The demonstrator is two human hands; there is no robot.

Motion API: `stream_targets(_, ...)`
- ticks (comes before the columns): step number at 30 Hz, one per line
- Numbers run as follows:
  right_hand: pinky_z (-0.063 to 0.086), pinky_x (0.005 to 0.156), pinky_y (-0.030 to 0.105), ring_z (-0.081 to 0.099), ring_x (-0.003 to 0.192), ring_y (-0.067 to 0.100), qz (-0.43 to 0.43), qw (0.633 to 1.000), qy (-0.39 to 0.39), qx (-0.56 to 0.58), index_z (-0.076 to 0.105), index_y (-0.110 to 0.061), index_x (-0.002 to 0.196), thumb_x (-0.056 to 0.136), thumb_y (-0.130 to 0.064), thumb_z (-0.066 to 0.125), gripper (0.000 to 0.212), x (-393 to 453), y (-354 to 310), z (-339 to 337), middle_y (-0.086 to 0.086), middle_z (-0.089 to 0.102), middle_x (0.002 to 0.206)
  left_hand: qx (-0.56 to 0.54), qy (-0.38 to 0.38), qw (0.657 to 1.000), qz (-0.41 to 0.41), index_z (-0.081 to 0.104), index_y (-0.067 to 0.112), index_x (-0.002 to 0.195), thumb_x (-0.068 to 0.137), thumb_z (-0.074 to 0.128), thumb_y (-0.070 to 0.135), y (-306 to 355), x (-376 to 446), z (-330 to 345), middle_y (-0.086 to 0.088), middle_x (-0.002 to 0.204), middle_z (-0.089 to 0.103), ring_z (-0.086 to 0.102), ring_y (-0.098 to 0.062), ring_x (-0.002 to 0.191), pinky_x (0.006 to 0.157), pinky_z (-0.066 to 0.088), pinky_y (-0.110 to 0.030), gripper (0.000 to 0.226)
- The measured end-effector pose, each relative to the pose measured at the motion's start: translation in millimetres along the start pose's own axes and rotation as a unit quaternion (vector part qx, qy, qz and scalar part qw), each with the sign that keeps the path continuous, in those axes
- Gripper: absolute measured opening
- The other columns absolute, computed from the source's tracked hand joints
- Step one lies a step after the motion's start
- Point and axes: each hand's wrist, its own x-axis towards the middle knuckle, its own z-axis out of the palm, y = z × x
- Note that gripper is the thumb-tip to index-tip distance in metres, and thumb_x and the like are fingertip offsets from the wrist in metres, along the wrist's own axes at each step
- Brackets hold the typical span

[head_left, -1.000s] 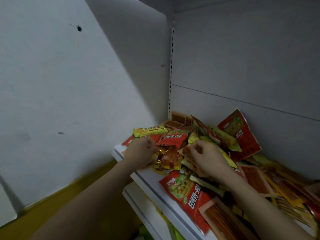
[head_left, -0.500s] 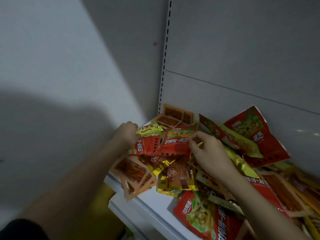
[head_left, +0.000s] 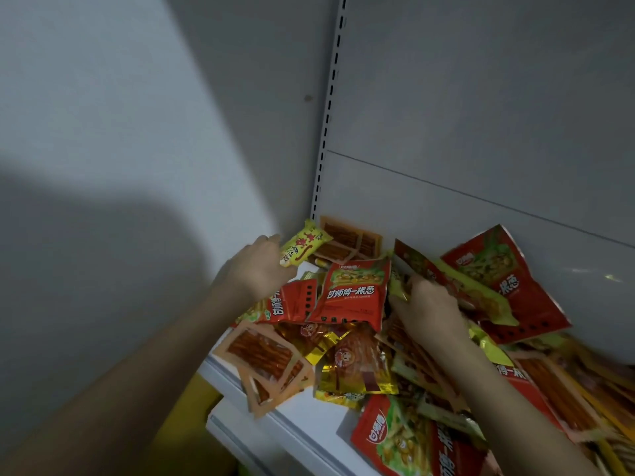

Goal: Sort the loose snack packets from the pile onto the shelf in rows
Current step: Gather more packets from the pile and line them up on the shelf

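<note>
A pile of loose snack packets [head_left: 371, 352] covers the white shelf [head_left: 302, 417]. My left hand [head_left: 259, 271] holds a small yellow packet [head_left: 304, 245] lifted near the shelf's back left corner. My right hand [head_left: 424, 305] is dug into the pile, fingers curled on a yellow-green packet edge [head_left: 398, 286] beside a red packet [head_left: 354, 293]. Another red packet [head_left: 505, 283] leans against the back panel. Orange clear packets of sticks [head_left: 264, 355] hang over the front edge.
A grey side wall [head_left: 137, 149] closes the left. The back panel [head_left: 481, 97] has a slotted upright [head_left: 330, 108]. A lower white shelf [head_left: 247, 438] juts out below. More packets [head_left: 584, 379] spread to the right.
My left hand has lifted the yellow packet up toward the back corner. My right hand has slid right off the red packet into the pile. The view has drifted slightly.
</note>
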Motion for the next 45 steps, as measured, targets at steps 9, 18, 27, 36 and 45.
stream_targets(9,0.049,0.079,0.04,0.062,0.1,0.037,-0.041,0.994,0.043,0.089,0.056,-0.014,0.134,0.088,-0.012,0.065,0.047,-8.4,0.9,-15.2,0.015,0.064,0.111,-0.328,-0.076,0.94,-0.048,0.051,0.022,0.091,0.091,0.069,0.009,39.3,-33.4,12.3,0.002,0.083,0.061,0.062,-0.01,0.065,0.045,0.047,-0.016,0.023)
stream_targets(18,0.036,0.068,0.02,0.05,0.088,0.01,-0.181,0.943,0.172,0.221,0.061,-0.02,0.108,0.087,-0.014,0.072,0.025,-38.7,30.1,-42.7,-0.004,0.051,0.101,-0.535,-0.117,0.832,-0.09,0.06,0.013,0.118,0.084,0.077,0.002,92.0,-56.9,22.0,-0.015,0.101,0.075,0.074,-0.03,0.09,0.085,0.06,-0.049,0.04)
stream_targets(27,0.056,0.075,0.049,0.069,0.086,0.02,-0.133,0.878,0.067,0.456,0.054,-0.036,0.098,0.09,-0.028,0.07,0.018,-65.9,39.8,-47.1,-0.007,0.065,0.098,-0.705,-0.128,0.693,-0.079,0.062,0.015,0.128,0.105,0.047,0.035,143.9,-69.6,27.8,-0.011,0.121,0.072,0.069,-0.028,0.113,0.099,0.052,-0.05,0.034)
stream_targets(36,0.045,0.081,0.022,0.053,0.104,0.005,-0.171,0.907,0.035,0.384,0.053,-0.03,0.091,0.084,0.001,0.068,0.035,-74.4,63.0,-46.6,-0.006,0.055,0.107,-0.691,-0.103,0.714,-0.05,0.047,0.022,0.137,0.076,0.082,0.037,157.8,-80.4,50.6,-0.007,0.125,0.07,0.068,-0.026,0.114,0.1,0.053,-0.053,0.072)
stream_targets(45,0.045,0.082,0.012,0.055,0.104,-0.003,-0.171,0.877,0.009,0.449,0.064,-0.019,0.085,0.083,-0.003,0.074,0.019,-77.5,66.5,-51.0,-0.006,0.054,0.112,-0.672,-0.119,0.73,-0.023,0.063,0.014,0.128,0.079,0.075,0.019,160.4,-90.4,49.6,-0.008,0.117,0.074,0.069,-0.027,0.111,0.098,0.054,-0.046,0.05)
